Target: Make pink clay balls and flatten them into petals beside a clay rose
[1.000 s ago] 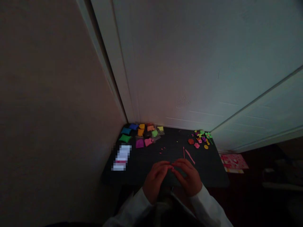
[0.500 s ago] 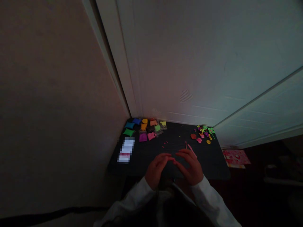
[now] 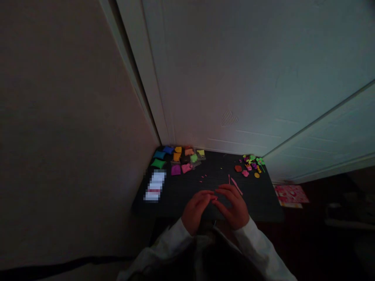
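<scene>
Hovering above a dark table [image 3: 260,203], the right hand [image 3: 234,207] holds its thumb apart from its fingers; the left hand [image 3: 195,210] curls, fingers close together, its grip impossible to tell. Coloured packets [image 3: 175,169] lie at back left, a pink knife [image 3: 236,186] beyond the right hand, a pink bit [image 3: 216,199] at the meeting fingertips.

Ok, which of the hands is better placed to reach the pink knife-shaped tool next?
Probably the right hand: the pink knife-shaped tool lies just beyond it, while the left hand is farther off.
</scene>
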The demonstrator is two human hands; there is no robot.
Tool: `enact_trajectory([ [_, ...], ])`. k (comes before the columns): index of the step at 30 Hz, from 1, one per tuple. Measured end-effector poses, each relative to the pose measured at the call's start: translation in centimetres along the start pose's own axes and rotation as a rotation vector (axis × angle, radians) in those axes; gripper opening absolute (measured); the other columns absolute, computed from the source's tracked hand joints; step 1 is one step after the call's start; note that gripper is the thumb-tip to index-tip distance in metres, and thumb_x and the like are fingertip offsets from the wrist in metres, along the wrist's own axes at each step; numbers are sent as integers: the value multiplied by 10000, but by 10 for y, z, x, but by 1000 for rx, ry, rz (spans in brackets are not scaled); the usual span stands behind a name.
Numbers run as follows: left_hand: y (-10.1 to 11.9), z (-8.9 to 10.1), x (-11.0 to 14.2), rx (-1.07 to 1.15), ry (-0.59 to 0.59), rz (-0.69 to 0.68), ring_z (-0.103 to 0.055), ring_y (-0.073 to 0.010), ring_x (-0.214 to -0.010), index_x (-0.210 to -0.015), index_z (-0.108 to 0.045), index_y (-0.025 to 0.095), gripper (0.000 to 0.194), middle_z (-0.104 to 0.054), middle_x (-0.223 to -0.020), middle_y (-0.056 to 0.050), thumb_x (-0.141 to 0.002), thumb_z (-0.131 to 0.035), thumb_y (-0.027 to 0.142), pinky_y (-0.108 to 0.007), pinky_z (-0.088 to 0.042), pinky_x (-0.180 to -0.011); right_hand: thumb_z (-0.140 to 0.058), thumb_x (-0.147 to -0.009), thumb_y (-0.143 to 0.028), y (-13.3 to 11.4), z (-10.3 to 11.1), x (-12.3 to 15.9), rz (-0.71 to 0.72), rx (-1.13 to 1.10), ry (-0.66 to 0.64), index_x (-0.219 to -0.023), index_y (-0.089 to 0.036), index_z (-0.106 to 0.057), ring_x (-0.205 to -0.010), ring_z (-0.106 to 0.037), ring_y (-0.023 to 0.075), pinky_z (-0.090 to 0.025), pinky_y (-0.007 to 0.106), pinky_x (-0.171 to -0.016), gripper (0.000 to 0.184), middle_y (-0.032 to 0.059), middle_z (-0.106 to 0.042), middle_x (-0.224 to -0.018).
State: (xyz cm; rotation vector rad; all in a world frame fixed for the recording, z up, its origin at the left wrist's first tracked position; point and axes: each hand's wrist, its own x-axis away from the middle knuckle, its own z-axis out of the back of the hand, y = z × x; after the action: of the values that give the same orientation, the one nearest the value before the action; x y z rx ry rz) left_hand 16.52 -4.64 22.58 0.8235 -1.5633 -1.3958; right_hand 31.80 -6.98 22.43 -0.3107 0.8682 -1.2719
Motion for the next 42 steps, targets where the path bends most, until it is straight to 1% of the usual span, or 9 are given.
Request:
enact_trajectory([
  [6, -4, 0, 0, 9, 7, 0, -454, -181, -1027, -868, -619, 166, 337, -520, -1071, -71, -820, -327, 327, -333, -324, -930, -576, -698, -278, 5, 1, 4, -9, 3, 12, -1018, -210, -513, -903, -510, 202, -464, 363, -741, 333, 85, -525, -975],
  [12, -5, -5, -1, 21, 1, -6, -481, -165, -991, -864, -613, 154, 328, -532, -1047, -72, -813, -339, 326, -307, -372, -895, -580, -694, -284, 3, -2, 3, -10, 1, 1, -1007, -213, -524, -928, -500, 201, -446, 362, -780, 326, 80, -528, -978],
  [18, -2, -1, 2, -24, 4, -5, -455, -177, -1020, -861, -622, 182, 327, -528, -1059, -57, -814, -327, 315, -344, -313, -940, -580, -689, -300, 9, 1, 6, -39, 7, 3, -1021, -212, -515, -914, -505, 212, -467, 364, -721, 350, 88, -529, -980],
  [24, -1, -3, 0, -27, -7, -2, -471, -173, -998, -828, -629, 161, 337, -525, -1047, -73, -805, -331, 315, -321, -348, -914, -573, -695, -292, 6, -1, 6, -30, -13, -25, -1030, -214, -505, -927, -501, 202, -466, 348, -725, 350, 83, -522, -992],
  [29, -1, -2, -1, -40, -6, 3, -449, -183, -1029, -855, -625, 168, 340, -524, -1056, -67, -808, -319, 308, -353, -309, -942, -570, -699, -290, 8, 0, 5, -34, -17, -10, -1028, -212, -506, -926, -498, 208, -460, 360, -726, 345, 90, -523, -990],
  [34, -2, -7, 0, -25, -9, 9, -474, -166, -995, -848, -622, 163, 338, -529, -1044, -67, -805, -330, 328, -320, -361, -904, -577, -689, -291, 6, -1, 4, -32, -20, -34, -1021, -217, -516, -932, -502, 207, -465, 350, -724, 346, 84, -528, -990],
  [39, 0, -4, -1, -32, -3, 16, -454, -174, -1020, -838, -628, 176, 329, -530, -1048, -62, -804, -335, 322, -345, -319, -938, -584, -685, -298, 10, 1, 5, -42, -19, -23, -1018, -218, -515, -928, -501, 213, -464, 364, -728, 350, 90, -518, -997],
  [42, -2, -4, -2, -23, -6, 14, -456, -174, -1021, -837, -628, 173, 331, -524, -1057, -62, -806, -333, 319, -340, -321, -937, -586, -687, -296, 10, 1, 5, -42, -23, -27, -1018, -211, -511, -927, -497, 212, -459, 371, -742, 350, 90, -516, -988],
])
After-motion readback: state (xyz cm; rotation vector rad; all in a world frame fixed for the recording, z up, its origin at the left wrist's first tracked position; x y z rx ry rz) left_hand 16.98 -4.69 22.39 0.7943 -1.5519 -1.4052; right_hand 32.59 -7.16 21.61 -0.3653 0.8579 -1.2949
